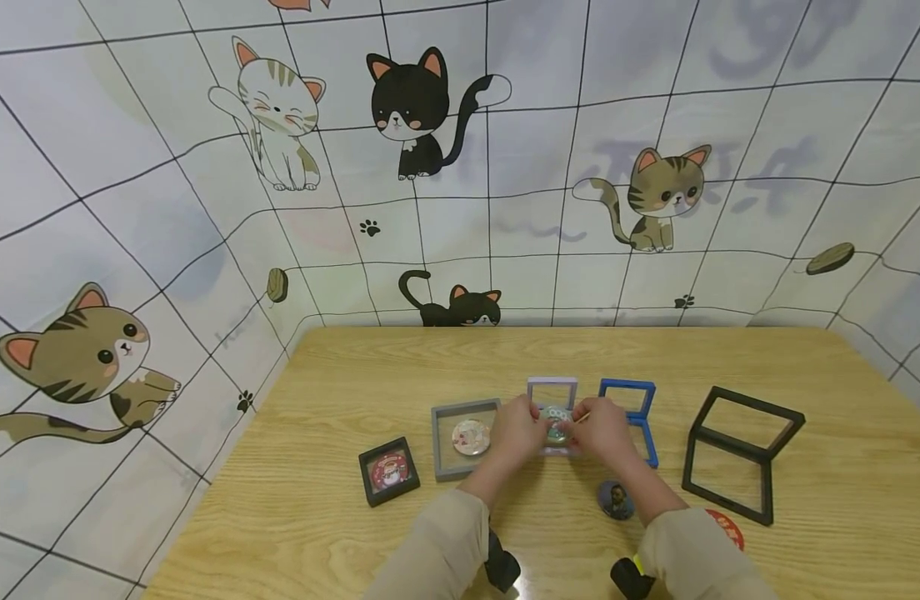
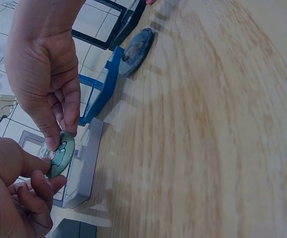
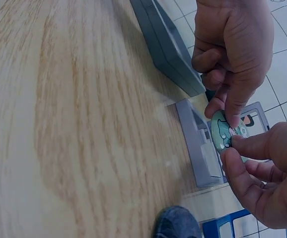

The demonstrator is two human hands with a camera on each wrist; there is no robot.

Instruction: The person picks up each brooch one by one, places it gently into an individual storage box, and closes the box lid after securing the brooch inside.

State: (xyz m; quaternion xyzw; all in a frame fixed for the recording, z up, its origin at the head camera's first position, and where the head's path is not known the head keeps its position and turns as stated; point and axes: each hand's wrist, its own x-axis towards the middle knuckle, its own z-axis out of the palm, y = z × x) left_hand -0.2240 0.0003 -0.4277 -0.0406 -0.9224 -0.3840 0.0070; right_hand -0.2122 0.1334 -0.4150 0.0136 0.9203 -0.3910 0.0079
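A round green button badge [image 1: 557, 432] with a cartoon print is held between both hands. My left hand [image 1: 518, 433] pinches its left edge between thumb and fingers. From the other side my right hand [image 1: 604, 432] grips the right edge in the same way. In the left wrist view the badge [image 2: 62, 157] is tilted over a small pale lilac display frame [image 2: 88, 166]. That frame stands unfolded, its lid [image 1: 552, 381] raised at the back. The hands cover much of the frame's base in the head view.
Left of the hands, a grey frame [image 1: 447, 475] holds a pale badge [image 1: 471, 437], and a black frame [image 1: 376, 500] holds a red one. An unfolded blue frame [image 1: 627, 385] and larger black frame [image 1: 767, 454] stand right. A dark portrait badge [image 1: 616, 500] and red disc [image 1: 726, 529] lie nearer.
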